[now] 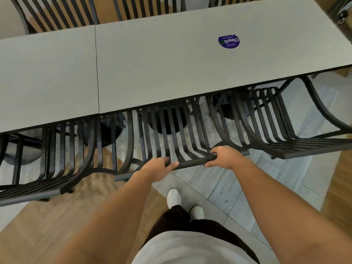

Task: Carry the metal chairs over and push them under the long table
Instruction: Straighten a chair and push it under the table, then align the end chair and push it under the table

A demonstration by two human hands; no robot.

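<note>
The middle chair (171, 134), a black metal one with slatted back and seat, is seen at the near edge of the long grey desk (152, 69), with its seat partly tucked beneath the desk top and its curved back leaning out toward the person. Its top rail (192, 161) is gripped by both hands: the left hand (158, 167) is curled round the rail toward its left part, with the fingers wrapped over the front, and the right hand (224, 157) is clasped round it further to the right, thumb side near the slats. A second metal chair (57, 159) is placed just left of the middle chair, also at the desk's near edge, and a third chair (282, 126) is set just to the right of it, its seat partly under the desk. More slatted chair backs (57, 12) are seen along the far side of the desk. A round blue sticker (229, 41) is stuck on the desk top, beyond the middle chair and to the right. A seam (97, 73) is seen across the desk top, left of the middle chair. White shoes (174, 198) are planted on the floor (219, 187) of grey tile and wood just behind the middle chair.
</note>
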